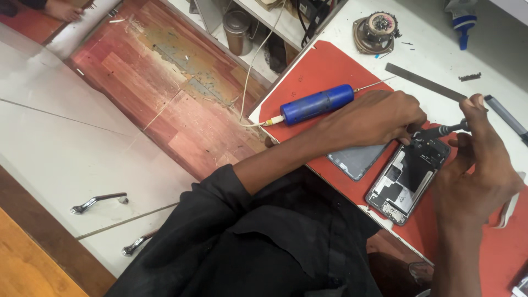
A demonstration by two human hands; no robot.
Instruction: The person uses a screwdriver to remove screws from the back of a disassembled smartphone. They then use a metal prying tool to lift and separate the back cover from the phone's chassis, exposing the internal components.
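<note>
**Screwdriver tip at the top corner of an opened phone**

The opened phone (408, 177) lies with its back off on the red mat (324, 69), which covers part of the white counter (434, 52). The phone's long axis runs diagonally, its bottom end towards the person's body and its camera end up and away, towards the grey metal ruler (424, 81).

The right hand (477, 176) sits just beside the phone's right edge, and its fingers (477, 113) are closed around a dark screwdriver (443, 131). The tool lies almost crosswise to the phone, its tip pointing left and down onto the phone's upper corner. The left hand (379, 118) comes in from the other side and rests above the same corner, its fingers (413, 127) curled down and pressing at the phone's top edge; whether they pinch anything small there I cannot tell. Both hands meet at that corner, the right carrying the tool, the left steadying.

Touching the phone's left edge lies a grey back cover (357, 159), partly under the left wrist. Farther from the phone, beyond the left hand, a blue cylindrical tool (316, 104) with a thin metal tip lies on the mat, a pale cable running from its end. Past the ruler, well apart from the phone, a round coil-like part (377, 30) stands on the counter.
</note>
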